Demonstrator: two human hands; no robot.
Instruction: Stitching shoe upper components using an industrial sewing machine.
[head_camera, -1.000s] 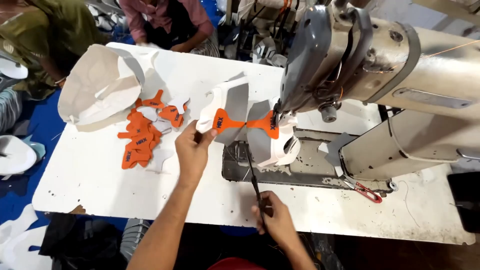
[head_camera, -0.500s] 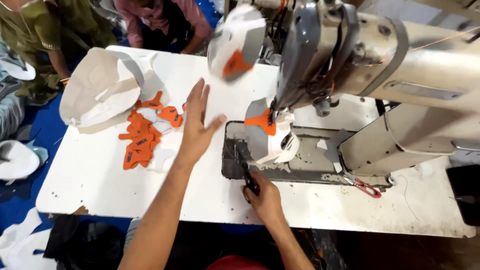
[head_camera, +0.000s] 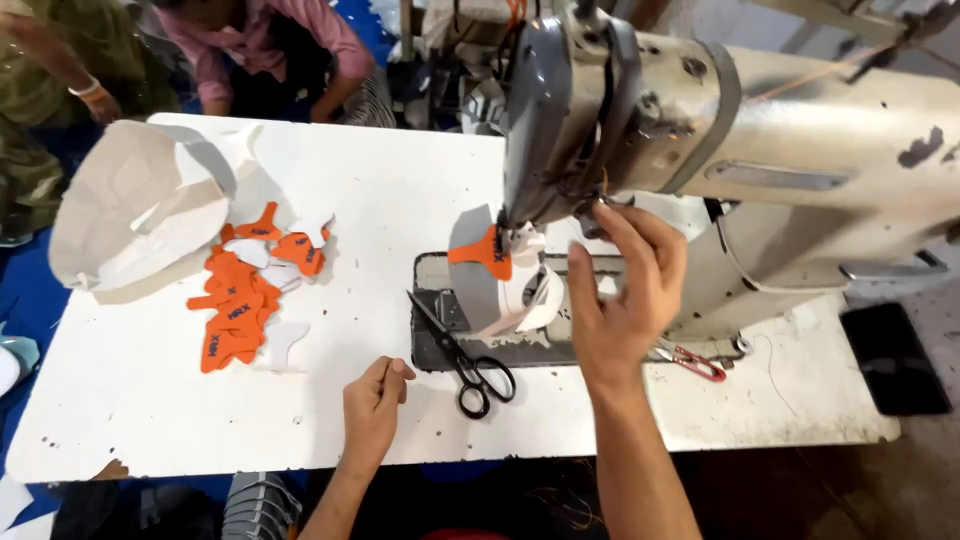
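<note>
**Fingers at the needle end, shears set aside**

My right hand (head_camera: 622, 300) is raised with the fingers spread loosely and holding nothing; the fingertips (head_camera: 604, 212) reach up under the head of the sewing machine (head_camera: 700, 130), about where the needle bar and thread guides sit. My left hand (head_camera: 372, 410) rests on the white table (head_camera: 380, 200) near its front edge, fingers curled in a loose fist, empty as far as I can tell, just beside the black scissors (head_camera: 468, 362), which lie flat and closed, handles toward me.

The workpiece, a white shoe upper with an orange patch (head_camera: 488, 270), sits on the machine's post under the head, just left of my right fingers. To do this well, I judge I should keep my touch light at the guides, keep my fingertips out from under the needle, and leave the upper seated as it is so the patch does not shift.

Further out, a heap of orange patches (head_camera: 240, 300) lies on the left of the table, with a stack of pale cut pieces (head_camera: 130, 215) beyond. Small red snips (head_camera: 695, 362) lie by the machine base.

The needle itself is hidden by the head and my fingers. Whether thread runs between my fingertips I cannot make out. My left palm is turned away. Two other people beyond the far edge are cut off.
</note>
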